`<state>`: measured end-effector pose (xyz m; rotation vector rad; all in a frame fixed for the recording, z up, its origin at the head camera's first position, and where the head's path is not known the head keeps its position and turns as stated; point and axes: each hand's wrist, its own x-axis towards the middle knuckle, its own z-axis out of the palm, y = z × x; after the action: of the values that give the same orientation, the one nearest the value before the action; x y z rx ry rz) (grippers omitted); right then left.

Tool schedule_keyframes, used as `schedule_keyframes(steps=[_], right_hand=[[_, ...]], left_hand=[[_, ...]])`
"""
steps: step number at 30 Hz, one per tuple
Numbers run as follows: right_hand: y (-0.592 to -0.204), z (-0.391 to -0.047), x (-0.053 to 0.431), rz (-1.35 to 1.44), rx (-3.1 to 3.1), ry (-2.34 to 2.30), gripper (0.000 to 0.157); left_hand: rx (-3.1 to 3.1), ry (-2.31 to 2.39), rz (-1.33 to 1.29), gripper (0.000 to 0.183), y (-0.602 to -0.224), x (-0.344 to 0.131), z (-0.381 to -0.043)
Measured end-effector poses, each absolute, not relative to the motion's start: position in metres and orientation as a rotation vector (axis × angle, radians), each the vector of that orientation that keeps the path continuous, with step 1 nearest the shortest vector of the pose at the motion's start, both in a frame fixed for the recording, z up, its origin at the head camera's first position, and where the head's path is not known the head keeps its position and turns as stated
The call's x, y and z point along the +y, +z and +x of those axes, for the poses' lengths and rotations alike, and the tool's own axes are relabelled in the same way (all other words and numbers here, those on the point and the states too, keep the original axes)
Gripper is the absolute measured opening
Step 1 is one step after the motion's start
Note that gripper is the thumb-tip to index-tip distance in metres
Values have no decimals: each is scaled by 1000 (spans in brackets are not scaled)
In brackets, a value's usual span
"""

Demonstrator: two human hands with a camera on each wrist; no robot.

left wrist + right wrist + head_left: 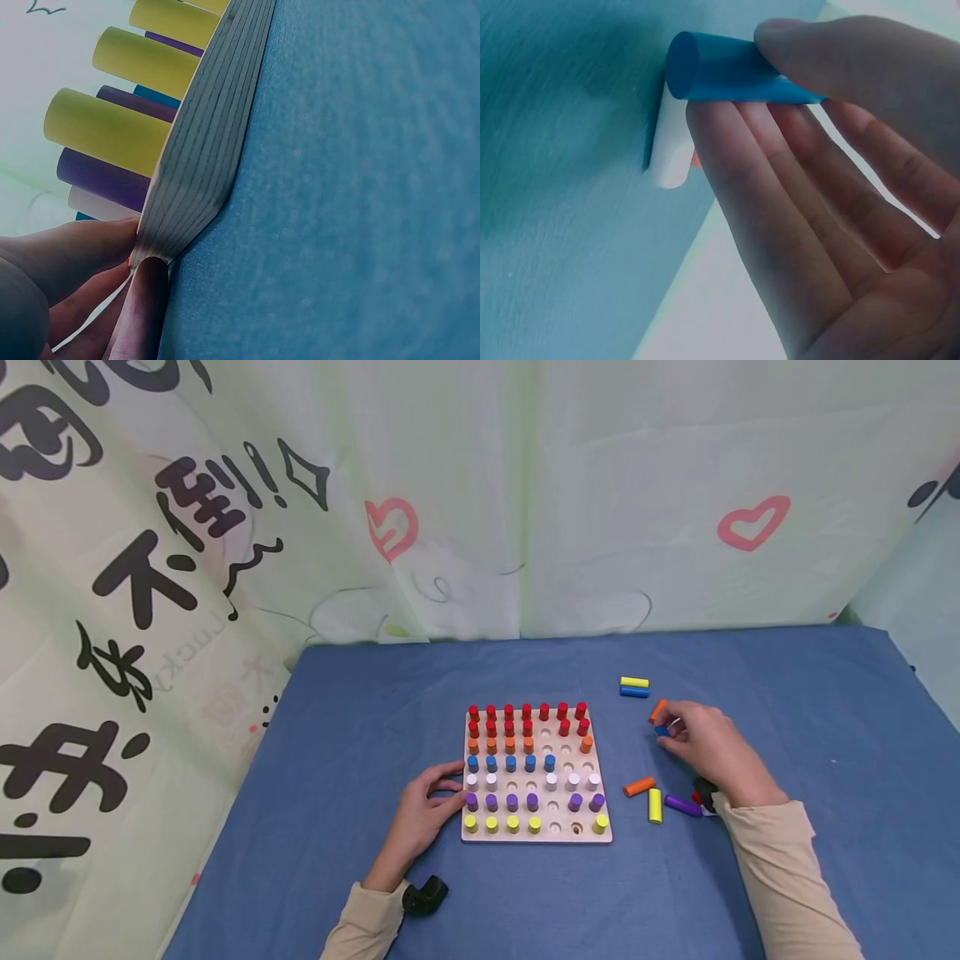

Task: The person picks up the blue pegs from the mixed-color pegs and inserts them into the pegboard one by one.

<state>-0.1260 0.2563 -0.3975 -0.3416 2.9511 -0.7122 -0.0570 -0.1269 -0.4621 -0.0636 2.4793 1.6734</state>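
In the head view my right hand (708, 739) is right of the pegboard, pinching a blue peg (662, 731). The right wrist view shows this blue peg (727, 67) between thumb and fingertips, with a white peg (673, 146) lying behind it. My left hand (429, 810) grips the left edge of the wooden pegboard (543, 835). In the left wrist view thumb (90, 251) and fingers hold the board's corner (180, 217). Rows of red, orange, blue, white, purple and yellow pegs stand in the board, and some holes show bare.
Loose pegs lie right of the board: a yellow peg (634, 682) beside a blue peg (633, 692), two orange pegs (639, 787), another yellow peg (656, 806) and a purple peg (682, 806). A blue cloth (375, 718) covers the table. A printed curtain (585, 527) hangs behind.
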Motion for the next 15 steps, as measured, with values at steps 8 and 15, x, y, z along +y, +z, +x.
schedule_keyframes(steps=[8, 15], right_hand=[[-396, -126, 249, -354, 2950, -755, 18], [-399, -124, 243, -377, 2952, -776, 18]], left_hand=[[2489, 1666, -55, 44, -463, -127, -58], [2479, 1669, -60, 45, -463, -128, -58]])
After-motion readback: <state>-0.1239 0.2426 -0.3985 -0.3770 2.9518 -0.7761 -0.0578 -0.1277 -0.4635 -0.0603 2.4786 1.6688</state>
